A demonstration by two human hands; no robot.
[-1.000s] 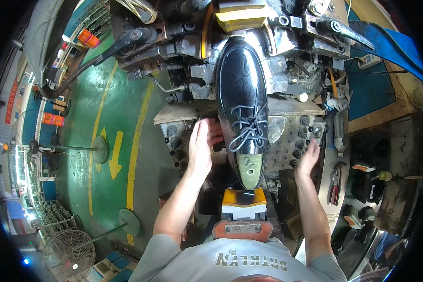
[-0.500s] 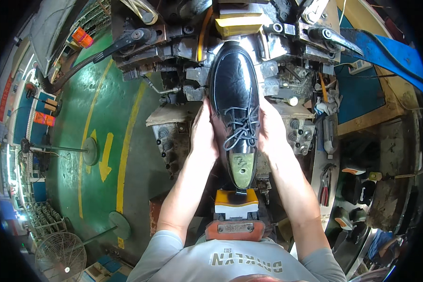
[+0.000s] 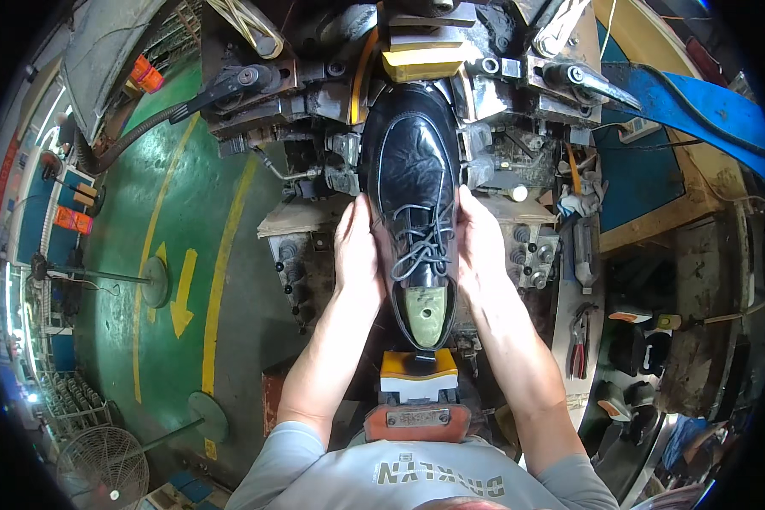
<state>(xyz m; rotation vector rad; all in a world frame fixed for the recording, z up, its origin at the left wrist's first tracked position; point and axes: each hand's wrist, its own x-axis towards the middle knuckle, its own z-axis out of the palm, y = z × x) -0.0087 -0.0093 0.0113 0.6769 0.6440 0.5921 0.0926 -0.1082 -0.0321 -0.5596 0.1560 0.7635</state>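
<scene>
Between the yellow pad [image 3: 425,62] at its toe and the orange block [image 3: 392,365] near its heel, the black shoe [image 3: 412,166] lies laces [image 3: 421,257] up in the machine [image 3: 319,106]. Your left hand [image 3: 356,255] and right hand [image 3: 483,246] grip it from opposite sides, fingers partly out of sight, probably to keep it steady and straight. A green block [image 3: 427,327] fills its opening, perhaps to hold its shape.

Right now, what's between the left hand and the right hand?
A black lace-up dress shoe, with a green last showing at its heel end, lies between the left hand and right hand in the head view.
</scene>
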